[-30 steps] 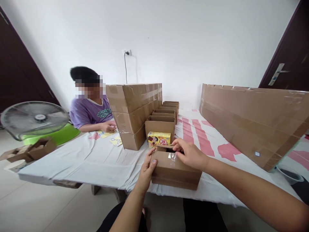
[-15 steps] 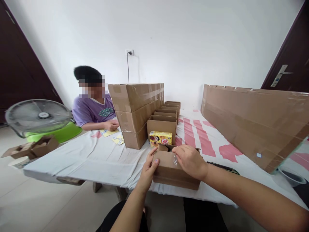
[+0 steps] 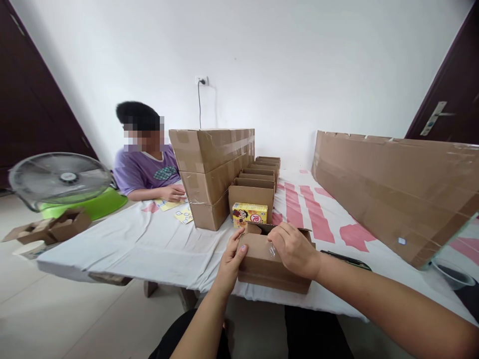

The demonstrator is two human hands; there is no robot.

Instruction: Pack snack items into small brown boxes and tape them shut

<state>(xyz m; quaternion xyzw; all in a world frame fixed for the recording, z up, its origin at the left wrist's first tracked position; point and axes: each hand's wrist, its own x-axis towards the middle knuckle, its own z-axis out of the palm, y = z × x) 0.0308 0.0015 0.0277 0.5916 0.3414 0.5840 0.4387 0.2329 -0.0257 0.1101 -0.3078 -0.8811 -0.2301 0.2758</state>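
A small brown cardboard box (image 3: 262, 264) stands near the front edge of the table, its top partly open. My left hand (image 3: 234, 254) is closed around its left end, thumb on the near side and fingers at the far side. Over the top edge, my right hand (image 3: 295, 249) is closed on the box, its fingertips hidden in part by the hand itself. A shiny piece of clear tape (image 3: 272, 249) lies on the box by these fingers. Just behind stands a yellow printed carton (image 3: 250, 214), leaning close to an open cardboard box (image 3: 250, 192).
Behind, several open boxes (image 3: 258, 172) form a row beside a stack of taped cartons (image 3: 211, 179). A large cardboard panel (image 3: 389, 189) stands at right, near a plastic bowl (image 3: 452, 274). At left are another person (image 3: 145, 164), yellow cards (image 3: 183, 214) and a fan (image 3: 62, 177).
Both hands keep their hold on the cardboard box. My right hand has shifted only slightly, and a little more of the box's far flap shows behind it.
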